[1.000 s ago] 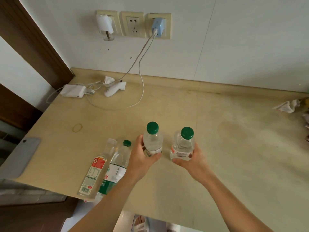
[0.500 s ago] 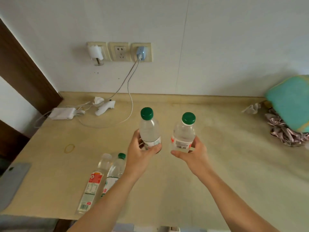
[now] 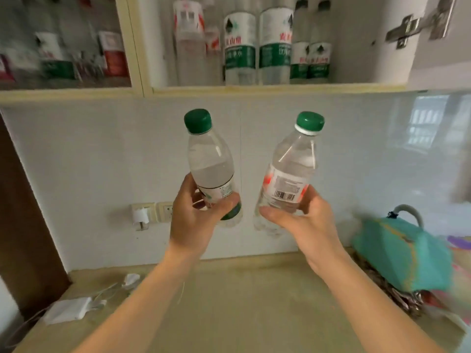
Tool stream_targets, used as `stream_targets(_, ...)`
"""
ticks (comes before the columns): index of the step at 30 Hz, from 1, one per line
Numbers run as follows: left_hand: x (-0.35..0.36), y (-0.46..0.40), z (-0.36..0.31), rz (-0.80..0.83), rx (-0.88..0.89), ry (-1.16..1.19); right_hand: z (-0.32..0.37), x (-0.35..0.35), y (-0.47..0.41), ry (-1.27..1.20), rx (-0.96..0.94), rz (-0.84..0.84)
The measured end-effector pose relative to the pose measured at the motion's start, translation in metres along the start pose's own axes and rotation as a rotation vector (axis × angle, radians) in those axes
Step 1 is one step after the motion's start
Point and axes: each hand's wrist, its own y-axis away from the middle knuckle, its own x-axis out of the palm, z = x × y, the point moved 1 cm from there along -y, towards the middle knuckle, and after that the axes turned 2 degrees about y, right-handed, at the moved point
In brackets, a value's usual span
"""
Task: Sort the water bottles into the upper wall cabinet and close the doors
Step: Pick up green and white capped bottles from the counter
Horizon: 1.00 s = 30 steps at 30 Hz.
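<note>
My left hand [image 3: 196, 220] grips the lower part of a clear water bottle [image 3: 207, 159] with a green cap, held upright in front of the white wall. Beside it, my right hand [image 3: 303, 220] grips a second green-capped bottle [image 3: 293, 169] that tilts a little to the right and shows a barcode label. Both bottles hang in the air below the upper wall cabinet [image 3: 254, 88]. Its open right section holds several bottles with green and red labels [image 3: 275, 44]. Its left section lies behind a glass door [image 3: 63, 42] with more bottles behind it.
A beige counter [image 3: 254, 301] runs below, with a white charger and cable [image 3: 68, 310] at the left. A teal bag [image 3: 400, 253] sits on the right over a crumpled cloth. Wall sockets [image 3: 150, 212] are beside my left hand. A door hinge [image 3: 413, 26] shows at top right.
Both hands have lifted their bottles from the counter up toward the cabinet. My view has tilted up, bringing the cabinet in and losing the bottles lying on the counter.
</note>
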Motion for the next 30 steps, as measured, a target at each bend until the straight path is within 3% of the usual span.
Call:
stream_targets(9,0.037,-0.082,-0.145,-0.006,0.297,0.051,0.148,-0.033,-0.071,-0.099,-0.272,-0.014)
stream_targets(14,0.055,-0.122,-0.189,-0.016,0.31,0.059,0.192,-0.049,-0.114,-0.07,-0.267,-0.081)
stream_targets(21,0.086,-0.169,-0.187,0.022,0.15,0.01,0.204,-0.066,-0.166,0.014,-0.187,-0.164)
stream_targets(30,0.105,-0.217,-0.158,-0.019,0.125,-0.127,0.172,-0.091,-0.212,0.18,-0.208,-0.194)
